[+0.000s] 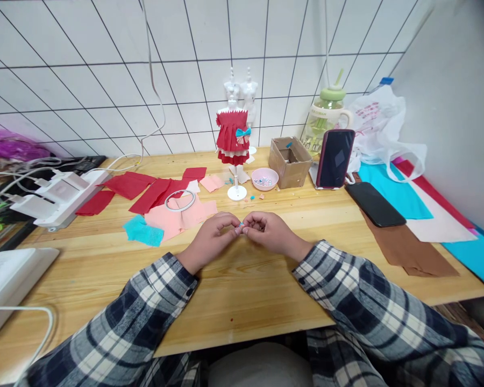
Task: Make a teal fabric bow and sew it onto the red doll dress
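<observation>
My left hand (218, 236) and my right hand (269, 231) meet fingertip to fingertip over the table. Between them is a tiny blue piece (241, 224), mostly hidden by the fingers; it looks like fabric, but its shape is unclear. Both hands are closed in a pinch around it. Just beyond stands a small white mannequin (237, 192) wearing a red pleated dress (230, 137) with a blue and pink bow (243, 134). To the left of my left hand lie pink fabric (167, 221), a blue scrap (143, 230) and a white ring (179, 200).
A pink bowl (265, 186) of small beads and a cardboard box (290, 171) stand behind my hands. Phones (335, 159), a drink bottle (326, 115) and brown cloth (411, 250) are on the right. Red fabric (131, 184) and a power strip (58, 201) lie left.
</observation>
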Demonstrator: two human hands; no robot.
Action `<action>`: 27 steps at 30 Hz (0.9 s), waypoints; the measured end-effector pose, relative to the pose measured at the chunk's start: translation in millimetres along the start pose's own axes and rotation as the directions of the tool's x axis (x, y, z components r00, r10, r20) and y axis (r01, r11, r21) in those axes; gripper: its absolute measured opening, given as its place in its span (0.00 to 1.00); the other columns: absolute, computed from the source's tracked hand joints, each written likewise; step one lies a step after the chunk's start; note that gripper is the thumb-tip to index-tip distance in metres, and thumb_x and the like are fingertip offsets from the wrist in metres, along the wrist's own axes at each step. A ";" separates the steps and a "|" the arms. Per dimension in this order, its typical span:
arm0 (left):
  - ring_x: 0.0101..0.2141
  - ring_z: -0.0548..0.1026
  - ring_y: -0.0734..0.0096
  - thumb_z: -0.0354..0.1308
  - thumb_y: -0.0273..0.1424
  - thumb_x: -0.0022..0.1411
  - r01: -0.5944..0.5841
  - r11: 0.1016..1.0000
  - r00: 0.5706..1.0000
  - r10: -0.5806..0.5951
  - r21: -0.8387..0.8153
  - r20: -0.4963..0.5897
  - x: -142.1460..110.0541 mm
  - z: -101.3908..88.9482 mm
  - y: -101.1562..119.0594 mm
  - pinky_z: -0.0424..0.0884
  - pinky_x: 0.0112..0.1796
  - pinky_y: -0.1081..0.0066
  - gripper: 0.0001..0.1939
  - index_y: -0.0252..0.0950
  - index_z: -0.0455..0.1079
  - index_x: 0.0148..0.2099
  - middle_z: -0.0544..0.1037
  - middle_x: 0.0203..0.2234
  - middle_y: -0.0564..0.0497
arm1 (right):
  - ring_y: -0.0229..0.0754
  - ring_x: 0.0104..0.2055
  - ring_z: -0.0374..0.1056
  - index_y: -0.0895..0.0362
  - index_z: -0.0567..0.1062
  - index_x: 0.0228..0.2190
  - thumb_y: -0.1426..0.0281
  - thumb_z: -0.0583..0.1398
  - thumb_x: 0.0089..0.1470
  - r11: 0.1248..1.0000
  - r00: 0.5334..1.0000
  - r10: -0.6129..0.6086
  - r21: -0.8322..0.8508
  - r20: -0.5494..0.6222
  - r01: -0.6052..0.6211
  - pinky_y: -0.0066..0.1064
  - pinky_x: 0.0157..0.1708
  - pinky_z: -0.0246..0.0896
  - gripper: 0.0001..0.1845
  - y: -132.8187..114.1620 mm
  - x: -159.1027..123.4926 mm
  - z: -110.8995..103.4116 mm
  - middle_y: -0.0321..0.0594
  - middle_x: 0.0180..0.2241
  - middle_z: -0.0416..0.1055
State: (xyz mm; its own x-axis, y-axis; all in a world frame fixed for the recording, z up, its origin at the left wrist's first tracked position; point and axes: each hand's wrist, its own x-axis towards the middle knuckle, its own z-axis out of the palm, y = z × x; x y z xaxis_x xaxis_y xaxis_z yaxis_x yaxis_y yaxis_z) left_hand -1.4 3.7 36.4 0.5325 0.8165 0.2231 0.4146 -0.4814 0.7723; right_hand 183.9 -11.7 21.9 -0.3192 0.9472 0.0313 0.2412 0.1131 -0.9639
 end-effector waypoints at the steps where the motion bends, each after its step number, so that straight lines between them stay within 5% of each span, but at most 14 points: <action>1: 0.34 0.73 0.67 0.55 0.39 0.61 0.036 0.998 0.999 -0.036 -0.044 -0.006 -0.1 0.2 0.3 0.67 0.40 0.69 0.12 0.36 0.72 0.32 0.77 0.30 0.50 | 0.30 0.21 0.58 0.58 0.72 0.29 0.65 0.61 0.49 0.999 1.000 0.010 0.049 -0.004 -0.010 0.22 0.20 0.52 0.08 0.3 0.5 -0.5 0.31 0.22 0.66; 6: 0.36 0.74 0.66 0.56 0.42 0.61 0.217 0.943 0.974 -0.227 -0.254 -0.009 -0.2 3.0 -0.8 0.68 0.41 0.69 0.15 0.34 0.74 0.36 0.79 0.32 0.49 | 0.34 0.25 0.66 0.57 0.72 0.33 0.65 0.59 0.53 0.982 0.994 0.040 0.189 -0.101 -0.020 0.24 0.22 0.61 0.09 6.2 5.6 -7.8 0.36 0.27 0.72; 12: 0.41 0.75 0.62 0.56 0.43 0.61 0.254 0.920 0.963 -0.269 -0.298 -0.011 0.6 4.2 -7.5 0.68 0.46 0.65 0.17 0.35 0.76 0.38 0.81 0.37 0.47 | 0.39 0.40 0.71 0.54 0.79 0.39 0.76 0.54 0.55 0.972 0.962 -0.119 -0.229 -0.247 0.061 0.33 0.40 0.66 0.15 16.5 11.1 -18.6 0.40 0.40 0.77; 16: 0.37 0.75 0.63 0.54 0.43 0.62 0.211 0.961 0.976 -0.217 -0.181 -0.010 0.8 3.6 -6.7 0.68 0.43 0.67 0.17 0.35 0.76 0.36 0.80 0.34 0.48 | 0.39 0.37 0.69 0.54 0.79 0.41 0.76 0.58 0.52 0.937 0.949 -0.199 -0.331 -0.246 0.111 0.32 0.38 0.65 0.15 12.1 9.5 -18.7 0.41 0.41 0.76; 27: 0.32 0.74 0.68 0.52 0.38 0.64 0.054 0.998 0.998 -0.054 0.025 0.018 0.5 4.2 -3.1 0.68 0.37 0.71 0.15 0.36 0.76 0.35 0.78 0.30 0.50 | 0.37 0.27 0.68 0.59 0.77 0.32 0.64 0.63 0.50 0.999 0.992 -0.044 0.004 -0.119 0.045 0.29 0.29 0.63 0.11 9.6 6.6 -7.9 0.39 0.27 0.76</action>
State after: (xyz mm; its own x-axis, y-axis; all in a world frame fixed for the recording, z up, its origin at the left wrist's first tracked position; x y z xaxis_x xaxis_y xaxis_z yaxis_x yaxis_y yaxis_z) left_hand 0.7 4.3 31.6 0.5221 0.8358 0.1701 0.4609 -0.4443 0.7682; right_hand 191.4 -2.0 15.0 -0.2186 0.9701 0.1050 0.2228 0.1544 -0.9626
